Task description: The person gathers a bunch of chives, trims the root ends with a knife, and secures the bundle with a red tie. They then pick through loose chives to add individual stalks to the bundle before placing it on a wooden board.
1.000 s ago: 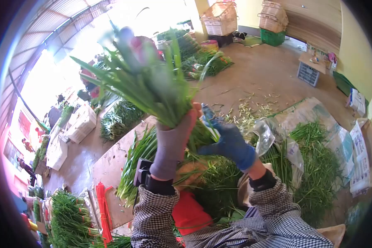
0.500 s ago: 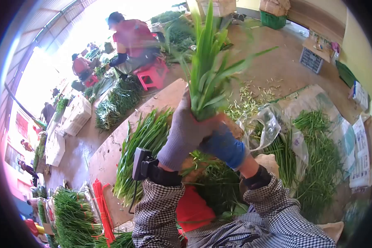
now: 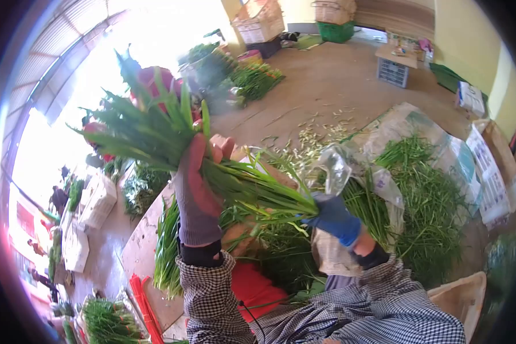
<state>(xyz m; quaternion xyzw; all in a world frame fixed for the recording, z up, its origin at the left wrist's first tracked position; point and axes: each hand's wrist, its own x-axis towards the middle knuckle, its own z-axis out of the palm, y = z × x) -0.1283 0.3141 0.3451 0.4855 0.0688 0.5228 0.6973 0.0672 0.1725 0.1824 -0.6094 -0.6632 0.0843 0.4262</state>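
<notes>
A bunch of long, flat green leaves [image 3: 252,182] is held up in front of me, leafy tops to the upper left and stem ends to the lower right. My left hand [image 3: 199,180], in a grey and pinkish glove with bare fingertips, is closed around its middle. At the stem ends, my right hand [image 3: 333,219] in a blue glove grips the bunch. Below my left hand lies a pile of similar greens [image 3: 167,243] on a board [image 3: 140,243]. Loose thin greens [image 3: 286,252] spread beneath the held bunch, near a red cloth [image 3: 255,289].
On the right, more greens [image 3: 427,212] lie on plastic sheeting [image 3: 450,152]. Pale trimmings [image 3: 321,135] litter the floor ahead. Red ties [image 3: 145,307] and bundled greens [image 3: 110,320] are at lower left. White crates [image 3: 99,200] stand farther left; people sit behind the bunch.
The bunch has swung from upright to slanting, its tops now at the upper left. My left hand has moved left and my right hand right, to the stem ends. The view has shifted right.
</notes>
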